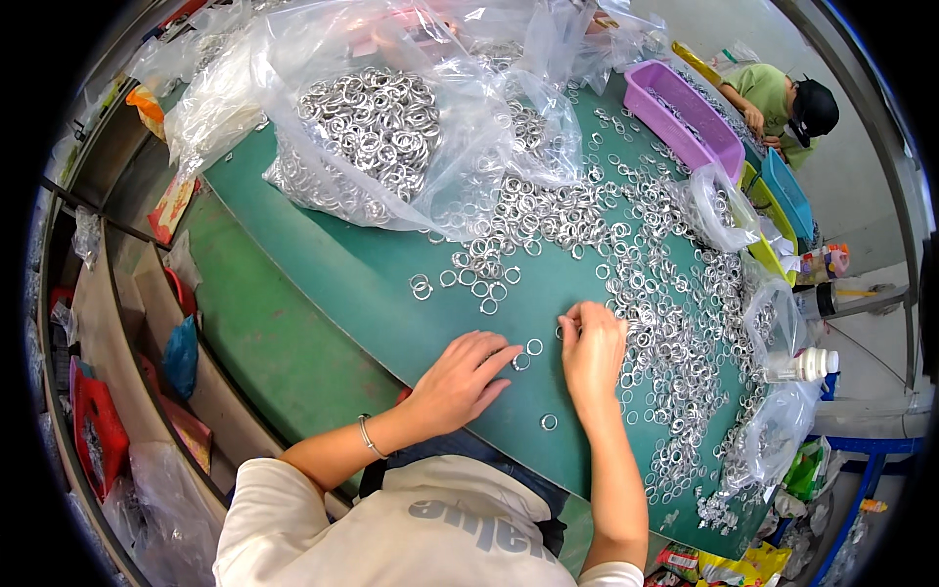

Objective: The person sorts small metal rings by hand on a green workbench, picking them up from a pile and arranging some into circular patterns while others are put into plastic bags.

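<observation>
My left hand (460, 380) is over the near edge of the green table (391, 264), fingers stretched out and thumb apart. Its fingertips come close to a small silvery metal ring (521, 362); a second ring (534, 346) lies just beyond. To the right, my right hand (595, 354) has its fingers curled together, and the edge of a ring (559, 333) shows at the fingertips. One more ring (549, 423) lies alone between my forearms. Beside my right hand spreads a wide scatter of similar rings (675, 362).
A clear plastic bag (372, 127) full of rings stands at the back. Purple (675, 132) and blue (785, 193) bins line the far right, where a person in green (758, 88) is bent over. A white bottle (812, 365) is at the right edge. Shelves (127, 333) stand left.
</observation>
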`<state>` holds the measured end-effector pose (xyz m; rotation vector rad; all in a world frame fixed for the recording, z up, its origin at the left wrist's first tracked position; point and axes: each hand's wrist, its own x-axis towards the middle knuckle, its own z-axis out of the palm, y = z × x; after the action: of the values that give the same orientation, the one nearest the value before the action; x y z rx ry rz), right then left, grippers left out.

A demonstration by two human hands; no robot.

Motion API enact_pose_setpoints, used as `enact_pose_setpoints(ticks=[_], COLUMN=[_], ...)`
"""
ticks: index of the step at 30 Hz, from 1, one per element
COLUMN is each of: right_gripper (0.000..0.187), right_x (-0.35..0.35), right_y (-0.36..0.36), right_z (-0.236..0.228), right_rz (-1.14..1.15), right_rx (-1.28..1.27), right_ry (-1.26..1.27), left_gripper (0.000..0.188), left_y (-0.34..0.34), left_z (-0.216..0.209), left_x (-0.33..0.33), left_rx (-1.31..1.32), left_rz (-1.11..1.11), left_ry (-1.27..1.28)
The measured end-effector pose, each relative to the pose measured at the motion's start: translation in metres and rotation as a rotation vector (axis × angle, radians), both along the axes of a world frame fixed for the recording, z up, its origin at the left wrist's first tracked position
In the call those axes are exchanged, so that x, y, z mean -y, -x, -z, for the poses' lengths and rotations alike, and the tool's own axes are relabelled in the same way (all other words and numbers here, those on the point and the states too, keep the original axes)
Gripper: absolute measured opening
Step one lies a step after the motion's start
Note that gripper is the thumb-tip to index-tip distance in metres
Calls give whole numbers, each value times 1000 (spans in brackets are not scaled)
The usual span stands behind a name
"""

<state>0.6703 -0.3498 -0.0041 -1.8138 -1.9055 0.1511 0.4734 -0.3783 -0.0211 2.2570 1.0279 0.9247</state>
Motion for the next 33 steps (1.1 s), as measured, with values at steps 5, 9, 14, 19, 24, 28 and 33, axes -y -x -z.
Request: enact_pose_setpoints(ticks=[5,9,14,19,24,28,33], right_gripper=[8,6,27,37,44,48,49], right_x=[34,32,36,57,55,73,109], right_y=[29,13,-7,-6,-3,-2,-30], right_z=[-16,-24,-7,-10,-15,-16,-12], right_rz=[-400,-143,-51,-242,-295,-404,-190], right_rx=[-363,-401,64,183,-39,54,-128], right_ry=[192,57,22,215,190,310,233], left_gripper=[62,53,39,33,31,31,35], left_y=[0,-1,0,4,-4,3,-3], left_z=[4,-4,9,21,-5,21,5], left_x=[4,-1,2,2,1,3,6], left_rx=[73,-51,-133,-74,-182,-99,-96], left_rz=[-60,41,107,-32,9,-24,-68], left_ry=[97,-7,-89,-51,-148,-28,-73])
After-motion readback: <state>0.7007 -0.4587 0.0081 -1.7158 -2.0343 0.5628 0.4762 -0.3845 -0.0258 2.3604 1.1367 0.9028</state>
